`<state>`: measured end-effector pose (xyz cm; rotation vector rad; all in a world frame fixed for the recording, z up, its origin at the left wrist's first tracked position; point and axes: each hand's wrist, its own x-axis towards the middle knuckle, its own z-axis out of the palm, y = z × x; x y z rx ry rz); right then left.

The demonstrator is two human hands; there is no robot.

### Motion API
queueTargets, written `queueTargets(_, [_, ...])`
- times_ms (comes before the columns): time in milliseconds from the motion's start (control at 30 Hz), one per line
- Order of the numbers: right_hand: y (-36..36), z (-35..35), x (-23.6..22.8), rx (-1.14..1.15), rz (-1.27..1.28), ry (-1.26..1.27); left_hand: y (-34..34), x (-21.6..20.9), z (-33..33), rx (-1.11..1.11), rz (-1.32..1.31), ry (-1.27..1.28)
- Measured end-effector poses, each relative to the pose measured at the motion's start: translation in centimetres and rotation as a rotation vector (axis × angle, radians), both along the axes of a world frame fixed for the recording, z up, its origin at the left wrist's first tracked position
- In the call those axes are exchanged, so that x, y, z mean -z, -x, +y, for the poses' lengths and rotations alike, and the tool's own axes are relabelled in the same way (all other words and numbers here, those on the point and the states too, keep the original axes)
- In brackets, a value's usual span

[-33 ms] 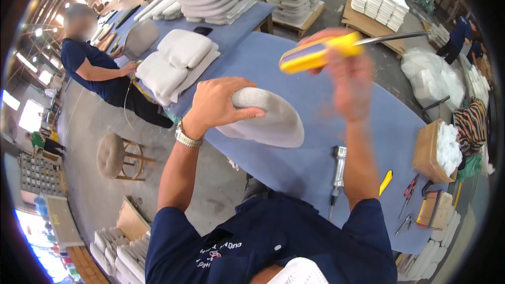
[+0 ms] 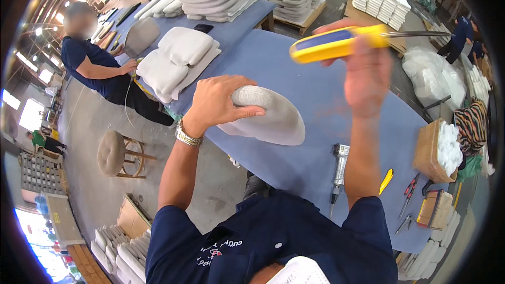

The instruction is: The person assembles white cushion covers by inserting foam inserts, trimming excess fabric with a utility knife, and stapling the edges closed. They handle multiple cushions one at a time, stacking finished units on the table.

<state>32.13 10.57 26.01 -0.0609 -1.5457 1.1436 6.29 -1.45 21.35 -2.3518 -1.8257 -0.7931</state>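
Observation:
My left hand (image 2: 221,100) grips a light grey upholstered cushion (image 2: 279,118) by its left end, thumb on the near side and fingers over the top. The cushion is tilted up above the blue table (image 2: 310,163). My right hand (image 2: 368,71), blurred by motion, is closed round the yellow-and-blue handle of a tool with a long thin metal shaft (image 2: 342,43), much like a screwdriver. Its shaft points right, away from the cushion. Below my right forearm lie a silver air tool (image 2: 340,168) and a yellow cutter (image 2: 386,181).
Red-handled pliers (image 2: 410,192), metal dividers (image 2: 404,224) and a cardboard box of white stuffing (image 2: 434,150) are at the right. Pale cushions (image 2: 176,63) lie at the far left, beside a co-worker (image 2: 100,66). A round stool (image 2: 112,152) stands on the floor.
My right hand has moved a little right and up with the yellow-and-blue tool. The left hand and the cushion have hardly shifted.

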Motion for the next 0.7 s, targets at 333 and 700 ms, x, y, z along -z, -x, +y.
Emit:
queueTargets(333, [2.0, -0.9, 1.7, -0.118, 0.181, 0.201, 1.2, 0.3, -0.8, 0.055, -0.003, -0.066])
queueTargets(700, [3.5, -1.8, 0.2, -0.053, -0.076, -0.019, 0.2, -0.4, 0.1, 0.07, 0.07, -0.058])
